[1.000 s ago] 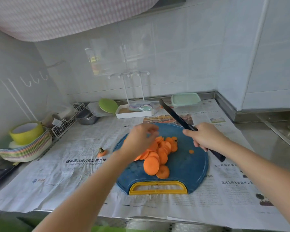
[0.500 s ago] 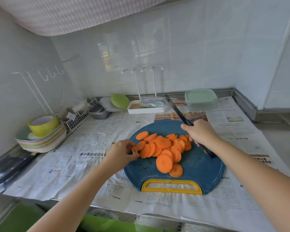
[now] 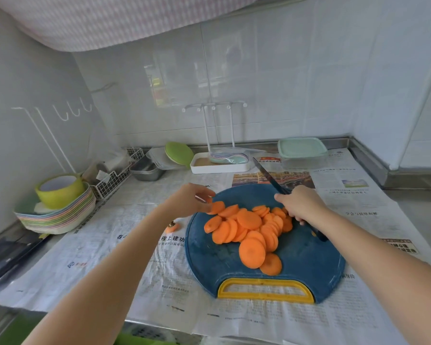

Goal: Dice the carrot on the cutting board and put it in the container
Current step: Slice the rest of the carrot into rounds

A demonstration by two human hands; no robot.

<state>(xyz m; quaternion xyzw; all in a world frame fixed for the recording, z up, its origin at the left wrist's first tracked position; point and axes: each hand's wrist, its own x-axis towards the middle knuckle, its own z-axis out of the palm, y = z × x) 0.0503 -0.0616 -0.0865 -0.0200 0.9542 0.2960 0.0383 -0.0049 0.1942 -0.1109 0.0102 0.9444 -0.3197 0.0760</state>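
Note:
A round blue cutting board (image 3: 296, 260) with a yellow handle lies on newspaper. Several orange carrot slices (image 3: 249, 230) are heaped across its middle. My right hand (image 3: 301, 204) grips a black knife (image 3: 269, 178) whose blade points up and away over the board's far edge. My left hand (image 3: 189, 201) sits at the board's upper left rim, fingers curled, fingertips at the leftmost slice. A clear container with a pale green lid (image 3: 301, 151) stands behind the board. A carrot end stub (image 3: 172, 226) lies on the paper to the left of the board.
A white tray with a rack (image 3: 219, 165) stands at the back wall, with a green plate (image 3: 178, 151) and a metal tin (image 3: 147, 169) beside it. A stack of coloured plates with a yellow-green bowl (image 3: 57, 207) sits at the left. A white wire basket (image 3: 110, 183) is behind it.
My left hand has moved from the board's left edge up to its upper left rim, at the leftmost slice. The right hand holds the knife much as before. The camera view has shifted.

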